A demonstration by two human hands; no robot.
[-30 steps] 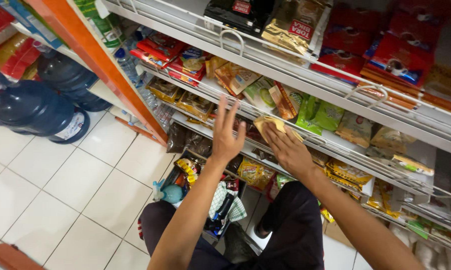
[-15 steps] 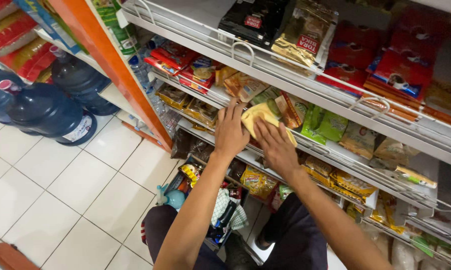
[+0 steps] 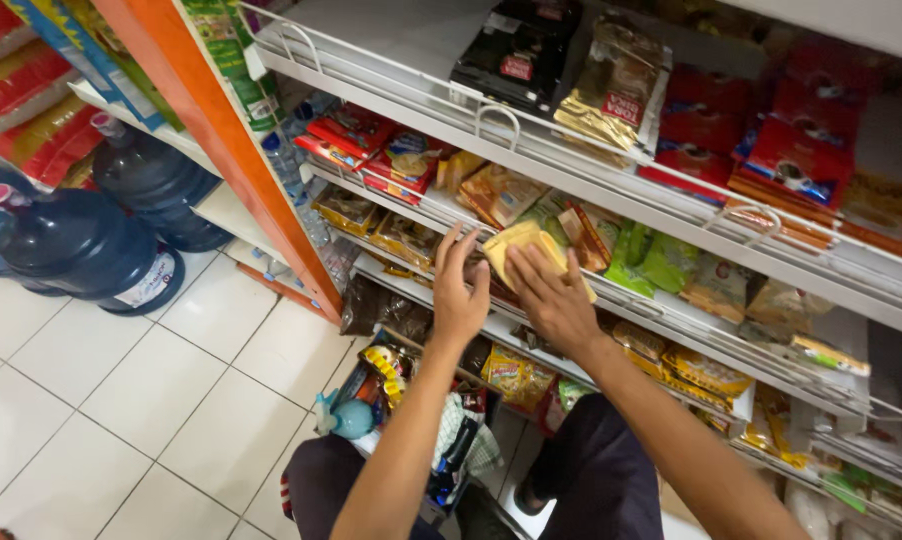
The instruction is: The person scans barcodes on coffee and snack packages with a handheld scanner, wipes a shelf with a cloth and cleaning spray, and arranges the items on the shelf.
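My right hand (image 3: 551, 298) grips a flat yellow packet (image 3: 516, 246) and holds it at the front rail of the middle shelf (image 3: 671, 318), among other snack bags. My left hand (image 3: 458, 288) is raised beside it, fingers spread, holding nothing, its fingertips close to the packet's left edge. Orange and green snack packets (image 3: 661, 262) fill the shelf row just behind both hands.
Wire-railed shelves above hold black, gold and red sachet packs (image 3: 801, 150). Lower shelves carry more bags. Large blue water jugs (image 3: 81, 250) stand on the white tile floor at left, beside an orange upright (image 3: 231, 160). A basket of goods (image 3: 411, 400) sits by my knees.
Both hands have risen from the lower shelf level to the middle shelf, the right one carrying the yellow packet up to the rail.
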